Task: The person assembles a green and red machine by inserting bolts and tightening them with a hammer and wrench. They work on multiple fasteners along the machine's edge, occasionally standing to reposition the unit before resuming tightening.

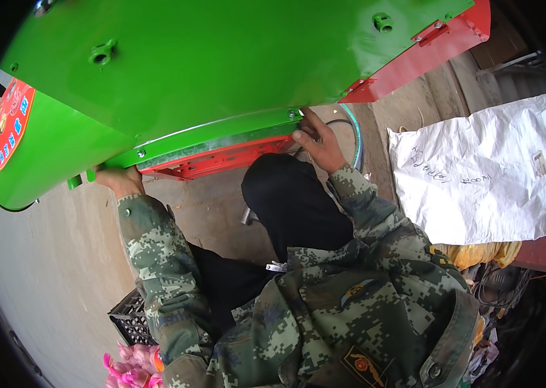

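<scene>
A large green sheet-metal machine housing (221, 58) spans the top of the head view, with bolts along its lower edge. Beneath that edge sits a red slotted metal frame (221, 158). My left hand (120, 181) is closed on the housing's lower edge, beside the frame's left end; its fingertips are hidden behind the metal. At the frame's right end, my right hand (323, 145) grips the housing's edge by a bolt, thumb in front and fingers curled up. A red metal panel (421, 58) is fastened to the housing's right side.
A white sack (480, 171) lies at the right, above a yellow bag (480, 254) and tangled cables (502, 284). A blue-green hose (357, 132) runs behind my right hand. Lower left are a black crate (132, 318) and pink bags (132, 368).
</scene>
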The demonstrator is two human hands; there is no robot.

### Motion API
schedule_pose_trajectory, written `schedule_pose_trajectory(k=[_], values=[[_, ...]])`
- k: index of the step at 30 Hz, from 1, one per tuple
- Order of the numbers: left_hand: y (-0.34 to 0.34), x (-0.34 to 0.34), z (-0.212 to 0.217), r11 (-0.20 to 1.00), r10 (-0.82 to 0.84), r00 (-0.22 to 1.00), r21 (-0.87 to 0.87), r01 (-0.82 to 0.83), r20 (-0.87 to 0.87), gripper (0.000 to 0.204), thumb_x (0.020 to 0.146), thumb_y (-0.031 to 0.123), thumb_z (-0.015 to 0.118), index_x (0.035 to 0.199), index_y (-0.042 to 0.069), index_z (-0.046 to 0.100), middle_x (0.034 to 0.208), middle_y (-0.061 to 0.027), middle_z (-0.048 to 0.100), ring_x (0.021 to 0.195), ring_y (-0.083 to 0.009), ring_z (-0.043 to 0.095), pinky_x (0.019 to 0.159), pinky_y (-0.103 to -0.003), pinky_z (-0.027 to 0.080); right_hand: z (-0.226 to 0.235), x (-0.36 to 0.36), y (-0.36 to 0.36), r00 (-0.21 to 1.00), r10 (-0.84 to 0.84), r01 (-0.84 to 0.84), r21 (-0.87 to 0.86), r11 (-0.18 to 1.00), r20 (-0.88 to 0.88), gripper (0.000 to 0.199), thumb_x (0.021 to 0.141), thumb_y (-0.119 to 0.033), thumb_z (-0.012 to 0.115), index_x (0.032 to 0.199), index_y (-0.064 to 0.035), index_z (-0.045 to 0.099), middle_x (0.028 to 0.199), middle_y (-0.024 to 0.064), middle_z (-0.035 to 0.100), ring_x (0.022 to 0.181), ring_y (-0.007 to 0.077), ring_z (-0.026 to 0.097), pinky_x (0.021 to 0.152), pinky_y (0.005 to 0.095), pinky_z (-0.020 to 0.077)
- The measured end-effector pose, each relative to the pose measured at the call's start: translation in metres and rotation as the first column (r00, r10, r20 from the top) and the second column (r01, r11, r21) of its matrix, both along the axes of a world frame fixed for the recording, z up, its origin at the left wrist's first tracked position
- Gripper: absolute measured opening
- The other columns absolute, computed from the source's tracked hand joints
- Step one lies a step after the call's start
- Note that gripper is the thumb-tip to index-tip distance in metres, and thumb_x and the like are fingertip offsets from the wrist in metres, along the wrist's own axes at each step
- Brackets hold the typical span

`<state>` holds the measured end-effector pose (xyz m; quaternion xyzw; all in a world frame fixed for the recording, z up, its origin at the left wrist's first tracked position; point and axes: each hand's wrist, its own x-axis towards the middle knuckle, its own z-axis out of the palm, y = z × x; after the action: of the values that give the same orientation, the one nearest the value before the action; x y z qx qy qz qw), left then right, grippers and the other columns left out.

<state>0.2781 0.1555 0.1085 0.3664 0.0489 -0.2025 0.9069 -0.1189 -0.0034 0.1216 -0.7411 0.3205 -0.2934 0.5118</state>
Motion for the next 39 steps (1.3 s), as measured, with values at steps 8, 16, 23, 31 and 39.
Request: schedule_pose_trajectory(k=[8,16,23,31,39], values=[[-0.002,-0.001,-0.001,0.997,0.063,0.998,0.034,-0.064,0.016,0.046,0.090,0.035,0.050,0.119,0.000,0.059,0.121,-0.0164,0.059,0.110,-0.0328,0.057,0.094,-0.048,0.051,-0.001,0.004,0.005,0.999,-0.025,0.022,0.100,0.995,0.023,0.084,0.091,-0.023,0.072,0.155,-0.0021,0.022,0.140,0.0180,0.052,0.123,0.0245,0.054,0.101,0.0360,0.0442],[-0.002,-0.001,0.000,1.000,-0.013,0.999,0.002,0.013,0.049,0.045,0.091,0.035,0.050,0.118,0.000,0.059,0.123,-0.0147,0.059,0.110,-0.0311,0.057,0.094,-0.046,0.051,0.006,-0.003,-0.003,0.992,0.002,-0.035,0.260,0.965,0.127,0.083,0.089,-0.017,0.074,0.155,-0.0038,0.025,0.131,0.0129,0.060,0.118,0.0199,0.057,0.098,0.0316,0.0467],[-0.004,-0.003,-0.003,0.999,0.042,0.998,-0.021,-0.041,0.051,0.039,0.093,0.032,0.047,0.115,0.002,0.061,0.121,-0.0126,0.060,0.110,-0.0300,0.057,0.095,-0.045,0.051,-0.001,-0.001,-0.005,0.987,-0.046,0.003,0.271,0.962,0.152,0.069,0.090,-0.007,0.070,0.149,0.0011,0.036,0.132,0.0135,0.059,0.120,0.0199,0.057,0.103,0.0329,0.0442],[-0.004,0.000,-0.006,1.000,0.014,0.999,-0.006,-0.014,0.035,0.039,0.094,0.032,0.044,0.112,0.003,0.062,0.118,-0.0125,0.060,0.108,-0.0302,0.058,0.095,-0.046,0.050,-0.008,-0.012,0.004,0.985,-0.159,0.148,0.141,0.979,0.072,0.066,0.094,-0.020,0.069,0.147,0.0035,0.037,0.124,0.0162,0.062,0.117,0.0220,0.059,0.100,0.0342,0.0460],[-0.003,0.007,-0.016,0.999,0.036,0.998,0.021,-0.037,0.059,0.045,0.093,0.035,0.045,0.117,0.000,0.060,0.122,-0.0149,0.059,0.111,-0.0305,0.057,0.096,-0.046,0.049,-0.130,-0.074,0.037,0.886,0.197,-0.230,-0.027,0.973,-0.420,0.030,0.094,-0.030,0.062,0.110,-0.0042,0.062,0.086,0.0177,0.068,0.078,0.0311,0.066,0.072,0.0397,0.0518]])
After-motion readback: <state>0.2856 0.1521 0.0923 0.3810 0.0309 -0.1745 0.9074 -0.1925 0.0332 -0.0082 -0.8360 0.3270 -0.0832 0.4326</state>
